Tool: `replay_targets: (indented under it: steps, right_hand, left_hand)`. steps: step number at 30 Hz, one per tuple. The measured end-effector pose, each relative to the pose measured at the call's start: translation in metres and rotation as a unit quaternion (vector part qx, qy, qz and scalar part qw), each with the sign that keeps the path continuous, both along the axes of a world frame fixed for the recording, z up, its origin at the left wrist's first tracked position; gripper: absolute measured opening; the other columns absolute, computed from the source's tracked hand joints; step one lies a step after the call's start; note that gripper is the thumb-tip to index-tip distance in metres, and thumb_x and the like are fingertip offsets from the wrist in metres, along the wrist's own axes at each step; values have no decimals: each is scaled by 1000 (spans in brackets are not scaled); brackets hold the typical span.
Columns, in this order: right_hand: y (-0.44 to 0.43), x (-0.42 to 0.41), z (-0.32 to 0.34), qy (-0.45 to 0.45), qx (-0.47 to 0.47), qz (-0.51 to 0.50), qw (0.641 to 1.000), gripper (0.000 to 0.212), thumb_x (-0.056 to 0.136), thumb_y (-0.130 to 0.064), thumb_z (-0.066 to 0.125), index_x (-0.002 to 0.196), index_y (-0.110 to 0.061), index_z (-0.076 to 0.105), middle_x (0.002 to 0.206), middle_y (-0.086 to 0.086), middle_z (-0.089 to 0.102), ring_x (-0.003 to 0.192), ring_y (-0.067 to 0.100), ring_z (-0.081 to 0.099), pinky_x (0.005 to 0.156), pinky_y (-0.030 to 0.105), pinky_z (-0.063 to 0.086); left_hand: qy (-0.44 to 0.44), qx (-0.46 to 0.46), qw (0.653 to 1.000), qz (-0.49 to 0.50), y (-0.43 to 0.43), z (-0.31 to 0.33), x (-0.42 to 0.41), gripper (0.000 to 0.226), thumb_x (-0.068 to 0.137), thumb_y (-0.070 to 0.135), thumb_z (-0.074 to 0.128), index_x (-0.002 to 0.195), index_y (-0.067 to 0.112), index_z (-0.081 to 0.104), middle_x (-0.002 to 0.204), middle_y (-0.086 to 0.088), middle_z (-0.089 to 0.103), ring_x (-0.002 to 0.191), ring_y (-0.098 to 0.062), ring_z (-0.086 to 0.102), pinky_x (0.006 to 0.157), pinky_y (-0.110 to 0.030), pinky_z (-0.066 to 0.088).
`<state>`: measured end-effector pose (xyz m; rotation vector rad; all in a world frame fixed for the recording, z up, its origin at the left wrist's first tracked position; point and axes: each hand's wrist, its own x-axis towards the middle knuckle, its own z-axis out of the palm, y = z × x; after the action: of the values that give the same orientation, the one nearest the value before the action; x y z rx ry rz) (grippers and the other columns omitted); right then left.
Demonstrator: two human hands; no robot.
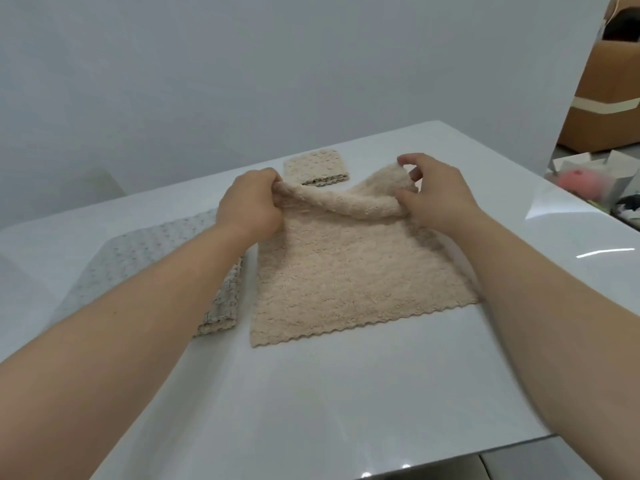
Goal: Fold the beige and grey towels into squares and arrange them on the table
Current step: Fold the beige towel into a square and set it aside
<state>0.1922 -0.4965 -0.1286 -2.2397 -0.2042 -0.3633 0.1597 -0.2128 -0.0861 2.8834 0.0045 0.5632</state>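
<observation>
One folded square (317, 167) lies done at upper centre. Left hand (251, 206) and right hand (436, 199) pinch the beige towel (346, 271) at its far edge; the grey towel (145, 268), left, waits.

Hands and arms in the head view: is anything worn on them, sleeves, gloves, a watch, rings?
Nothing worn shows. The left hand and right hand are ungloved, with no rings on the fingers in view. Neither wrist carries a watch or band. The left forearm and right forearm are uncovered to the picture's edge; no sleeve appears.
</observation>
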Motion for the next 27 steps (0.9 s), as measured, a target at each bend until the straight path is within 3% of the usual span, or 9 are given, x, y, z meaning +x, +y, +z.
replay_targets:
  steps: [3,5,8,10,12,15,17,20,27]
  right_hand:
    - [0,1,2,-11,-23,-51,998,64,94,-20,63,153,-28,38,124,0,60,107,23,60,97,40,50]
    - [0,2,2,-8,-19,-73,997,69,92,-11,56,156,-26,33,126,-1,60,115,24,58,93,36,48]
    - [-2,5,-3,28,82,-59,994,73,88,-1,55,155,-23,37,109,-6,58,101,20,61,77,28,49]
    - [-3,7,-6,26,116,-51,992,65,87,-2,56,148,-24,48,101,-10,61,99,17,62,82,31,53]
    - [-4,6,-7,10,115,-33,993,48,84,-6,55,127,-27,65,98,-12,65,98,16,65,85,33,56]
    - [-4,1,-5,-3,97,1,995,27,84,-9,60,102,-24,72,101,-11,68,95,12,66,68,14,50]
    - [-3,-4,-3,-4,76,5,997,20,84,-10,61,95,-23,72,96,-8,70,91,13,66,64,13,47]
    - [-6,-10,-5,5,38,-6,999,17,82,-11,59,89,-22,71,89,-7,70,78,16,65,72,25,53]
    - [-11,-16,-3,22,-6,-66,998,12,84,-16,57,85,-22,68,90,-4,67,87,19,62,73,29,47]
  left_hand:
    - [1,-32,999,22,0,-3,-1,19,80,7,67,95,19,65,93,1,66,90,-25,62,73,-38,55]
    - [13,-118,993,22,2,-5,-2,19,80,6,75,88,20,65,92,3,67,90,-24,67,78,-38,59]
    - [6,-223,974,33,7,-10,-5,21,78,2,74,86,21,68,89,1,70,87,-25,70,78,-37,61]
    - [-16,-236,971,33,9,-13,-9,19,81,2,72,90,19,70,87,4,68,89,-21,68,76,-31,57]
    - [-40,-236,971,22,10,-16,-13,18,83,4,70,92,20,71,86,9,66,87,-15,65,76,-26,52]
    - [-66,-211,975,-18,10,-15,-26,16,85,7,67,92,21,70,87,11,67,86,-11,63,74,-20,48]
    - [-82,-156,981,-80,11,-14,-41,16,86,5,66,93,19,70,90,8,69,89,-12,64,79,-20,51]
    - [-97,-74,983,-137,7,-19,-68,17,84,1,68,92,16,70,91,3,68,90,-15,63,84,-25,52]
    - [-73,-54,985,-145,-13,-35,-117,10,88,17,75,90,22,66,90,10,63,87,-9,59,80,-23,45]
